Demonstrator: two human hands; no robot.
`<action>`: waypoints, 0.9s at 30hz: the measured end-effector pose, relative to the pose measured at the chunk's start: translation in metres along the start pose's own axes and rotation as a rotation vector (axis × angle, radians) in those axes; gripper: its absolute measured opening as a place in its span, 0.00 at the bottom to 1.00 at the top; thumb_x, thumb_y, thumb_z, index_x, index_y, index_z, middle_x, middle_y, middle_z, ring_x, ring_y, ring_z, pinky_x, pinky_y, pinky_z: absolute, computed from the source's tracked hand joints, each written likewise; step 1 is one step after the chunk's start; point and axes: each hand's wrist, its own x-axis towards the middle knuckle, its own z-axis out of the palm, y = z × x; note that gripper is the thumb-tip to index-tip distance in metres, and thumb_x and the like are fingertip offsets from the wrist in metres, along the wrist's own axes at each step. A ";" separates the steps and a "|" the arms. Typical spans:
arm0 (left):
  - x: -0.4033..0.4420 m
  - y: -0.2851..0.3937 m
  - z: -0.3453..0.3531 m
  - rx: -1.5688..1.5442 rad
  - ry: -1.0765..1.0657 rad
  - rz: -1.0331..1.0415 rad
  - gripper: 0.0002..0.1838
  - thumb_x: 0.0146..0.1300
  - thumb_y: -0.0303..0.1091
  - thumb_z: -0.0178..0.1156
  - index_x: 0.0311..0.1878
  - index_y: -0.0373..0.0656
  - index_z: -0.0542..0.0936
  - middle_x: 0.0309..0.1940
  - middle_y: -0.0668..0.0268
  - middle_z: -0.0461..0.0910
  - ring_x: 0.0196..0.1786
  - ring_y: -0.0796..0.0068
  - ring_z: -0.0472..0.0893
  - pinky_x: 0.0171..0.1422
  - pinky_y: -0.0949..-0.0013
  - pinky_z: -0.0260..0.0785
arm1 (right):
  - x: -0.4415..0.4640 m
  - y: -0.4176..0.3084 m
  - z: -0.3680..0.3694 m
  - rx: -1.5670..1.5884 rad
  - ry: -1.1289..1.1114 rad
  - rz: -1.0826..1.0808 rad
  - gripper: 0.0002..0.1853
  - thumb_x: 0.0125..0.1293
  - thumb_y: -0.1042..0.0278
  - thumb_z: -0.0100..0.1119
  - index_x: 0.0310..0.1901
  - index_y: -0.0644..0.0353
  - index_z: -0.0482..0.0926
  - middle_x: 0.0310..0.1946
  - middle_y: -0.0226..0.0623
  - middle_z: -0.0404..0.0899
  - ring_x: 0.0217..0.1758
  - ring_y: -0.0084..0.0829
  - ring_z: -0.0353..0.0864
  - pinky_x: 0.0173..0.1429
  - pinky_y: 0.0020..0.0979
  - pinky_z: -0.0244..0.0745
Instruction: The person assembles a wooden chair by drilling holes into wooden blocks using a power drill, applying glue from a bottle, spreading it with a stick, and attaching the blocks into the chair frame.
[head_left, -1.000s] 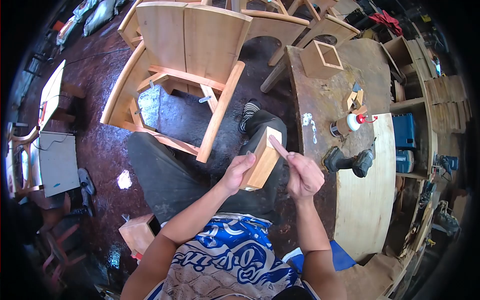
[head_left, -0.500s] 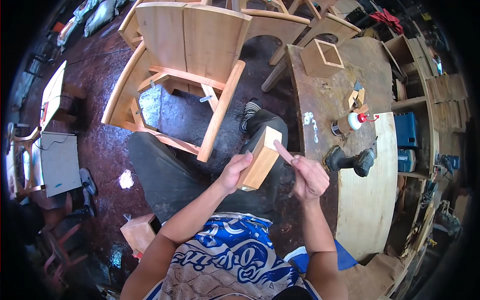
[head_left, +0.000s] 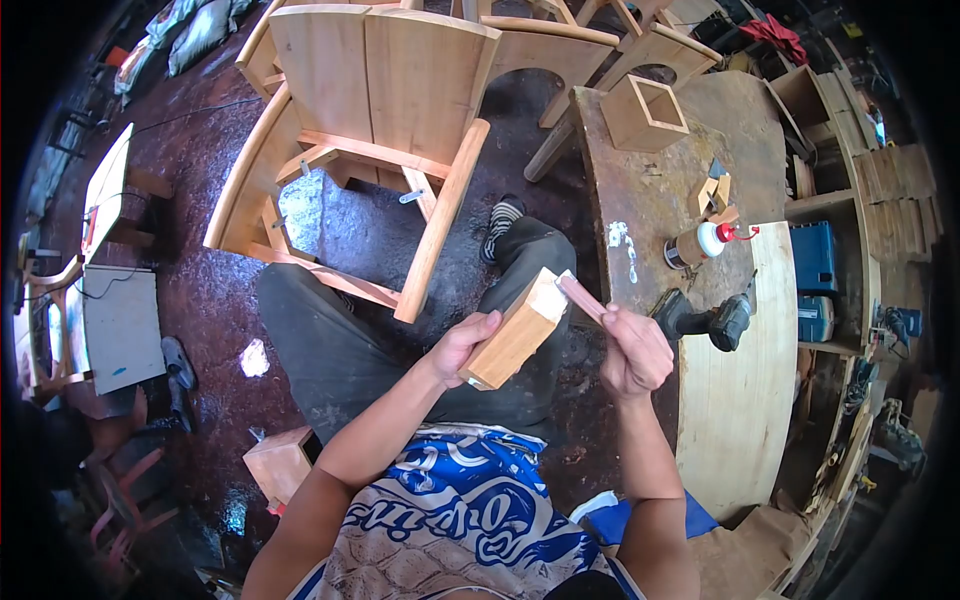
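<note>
My left hand [head_left: 463,347] is closed around the side of a light wooden block [head_left: 512,340], held tilted above my lap. Its far end has a pale, whitish face. In my right hand [head_left: 637,355] a thin, flat wooden stick [head_left: 585,298] is pinched between thumb and fingers. The stick's whitish tip is at the right edge of the block's end; whether they touch I cannot tell. Part of the block is hidden behind the left fingers.
Ahead stands a wooden chair frame [head_left: 440,240]. On the workbench [head_left: 630,185] to the right are an open wooden box [head_left: 640,122], a red-capped glue bottle [head_left: 698,246], wood scraps [head_left: 716,195] and a cordless drill [head_left: 705,318]. A wooden box [head_left: 282,462] sits at lower left.
The block has turned slightly, its far end swinging to the right. My right hand and the stick have shifted a little right, the tip moving from the end face toward its edge.
</note>
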 end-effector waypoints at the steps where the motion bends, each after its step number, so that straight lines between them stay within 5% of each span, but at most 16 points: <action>1: 0.000 0.000 -0.001 0.007 0.000 -0.002 0.36 0.73 0.59 0.50 0.64 0.31 0.72 0.48 0.48 0.82 0.43 0.65 0.86 0.47 0.67 0.80 | 0.001 -0.001 -0.001 0.011 0.036 0.012 0.12 0.48 0.89 0.67 0.36 0.67 0.84 0.29 0.46 0.85 0.32 0.39 0.87 0.38 0.31 0.81; 15: 0.011 0.002 0.001 0.151 0.077 0.003 0.33 0.76 0.58 0.45 0.62 0.33 0.74 0.46 0.53 0.83 0.40 0.69 0.86 0.44 0.69 0.80 | -0.004 -0.017 0.007 0.077 -0.056 0.103 0.07 0.54 0.87 0.67 0.36 0.69 0.84 0.29 0.45 0.85 0.32 0.38 0.86 0.40 0.31 0.80; 17: 0.019 0.005 0.014 0.066 0.220 0.087 0.31 0.77 0.56 0.44 0.64 0.36 0.73 0.47 0.57 0.83 0.43 0.72 0.85 0.48 0.67 0.79 | -0.003 -0.019 0.003 -0.012 -0.034 0.244 0.09 0.53 0.88 0.65 0.35 0.67 0.84 0.30 0.43 0.86 0.33 0.36 0.87 0.39 0.29 0.79; 22: 0.046 0.013 0.049 -0.028 0.570 0.254 0.30 0.76 0.63 0.40 0.60 0.46 0.74 0.45 0.65 0.81 0.48 0.76 0.81 0.55 0.69 0.73 | -0.006 -0.036 0.006 0.092 -0.019 0.154 0.11 0.51 0.88 0.68 0.37 0.67 0.84 0.30 0.44 0.86 0.33 0.37 0.87 0.39 0.29 0.81; 27: 0.055 0.022 0.064 -0.105 0.534 0.309 0.31 0.74 0.65 0.42 0.62 0.48 0.73 0.47 0.67 0.80 0.51 0.77 0.80 0.58 0.66 0.72 | -0.020 -0.040 0.011 0.089 0.054 0.130 0.11 0.50 0.87 0.70 0.37 0.68 0.85 0.30 0.46 0.86 0.32 0.39 0.88 0.39 0.32 0.84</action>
